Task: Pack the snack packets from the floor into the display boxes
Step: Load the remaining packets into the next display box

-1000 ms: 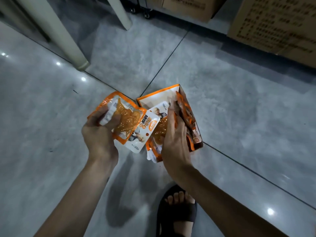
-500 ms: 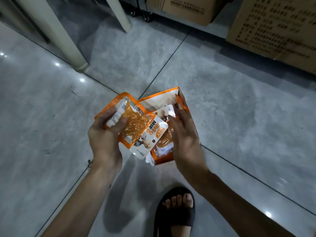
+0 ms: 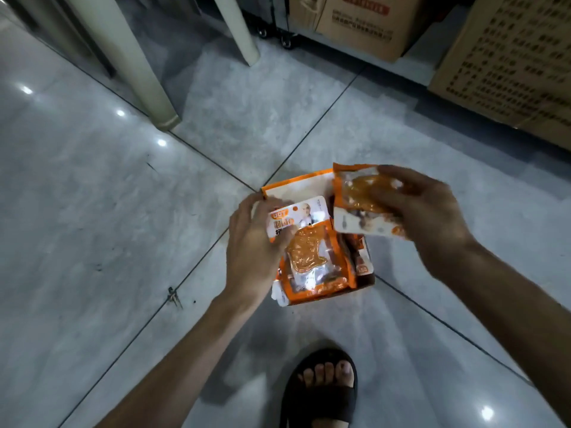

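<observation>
An orange and white display box (image 3: 295, 186) stands on the grey tiled floor, with several snack packets upright inside it. My left hand (image 3: 251, 254) is at the box's left side and pinches the left edge of the front packet (image 3: 312, 248), an orange and white pouch with a clear window. My right hand (image 3: 428, 211) grips a second snack packet (image 3: 355, 199) by its right side and holds it in the air above the box's back right corner.
Large cardboard cartons (image 3: 513, 66) stand along the back right, another carton (image 3: 361, 23) behind them. Two pale table legs (image 3: 136, 66) rise at the upper left. My foot in a black sandal (image 3: 321, 393) is just in front of the box.
My left hand has dropped from holding a packet up at the left to the box's front packet. My right hand has come out of the box and now holds a packet up at the right.
</observation>
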`<state>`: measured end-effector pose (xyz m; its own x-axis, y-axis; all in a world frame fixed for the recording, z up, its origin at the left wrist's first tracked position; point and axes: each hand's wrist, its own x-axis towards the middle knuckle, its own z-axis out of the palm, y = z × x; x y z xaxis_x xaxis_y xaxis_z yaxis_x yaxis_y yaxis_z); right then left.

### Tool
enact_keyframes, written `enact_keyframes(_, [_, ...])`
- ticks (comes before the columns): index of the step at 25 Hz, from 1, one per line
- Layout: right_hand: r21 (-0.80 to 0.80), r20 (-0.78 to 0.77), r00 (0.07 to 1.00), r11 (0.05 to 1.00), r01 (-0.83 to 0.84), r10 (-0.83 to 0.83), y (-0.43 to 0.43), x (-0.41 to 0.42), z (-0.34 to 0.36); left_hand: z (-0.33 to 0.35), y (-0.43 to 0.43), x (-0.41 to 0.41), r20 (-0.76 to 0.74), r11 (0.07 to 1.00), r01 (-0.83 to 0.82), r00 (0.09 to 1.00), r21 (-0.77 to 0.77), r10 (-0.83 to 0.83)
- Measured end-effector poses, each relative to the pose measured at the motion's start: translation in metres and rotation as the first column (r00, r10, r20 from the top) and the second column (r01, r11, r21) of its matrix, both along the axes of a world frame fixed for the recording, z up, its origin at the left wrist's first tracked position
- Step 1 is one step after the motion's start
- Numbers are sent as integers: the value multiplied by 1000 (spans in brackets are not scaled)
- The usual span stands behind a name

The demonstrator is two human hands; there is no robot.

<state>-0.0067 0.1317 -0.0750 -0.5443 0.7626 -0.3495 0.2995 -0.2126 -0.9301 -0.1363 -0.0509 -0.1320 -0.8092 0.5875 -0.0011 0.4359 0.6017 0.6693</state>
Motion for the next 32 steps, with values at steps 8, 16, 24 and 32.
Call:
enact_keyframes(8, [289,334,822,780,-556,462,-30,-39,-17,-27,-9,6,272,975,4,960,221,-66])
enact_keyframes(16, [608,692,678,306,-732,247,-66,-13,-78,-30,-7,17,381,969,-29,922,246,-69])
enact_keyframes(24, [587,755,599,133,-799,268,-58,-9,-84,-38,-7,16,258,996,20,965,91,-43])
enact_keyframes(32, [663,642,706,246,-707,300,-54,4,-72,-15,0,31,33,999,32,999,-4,-31])
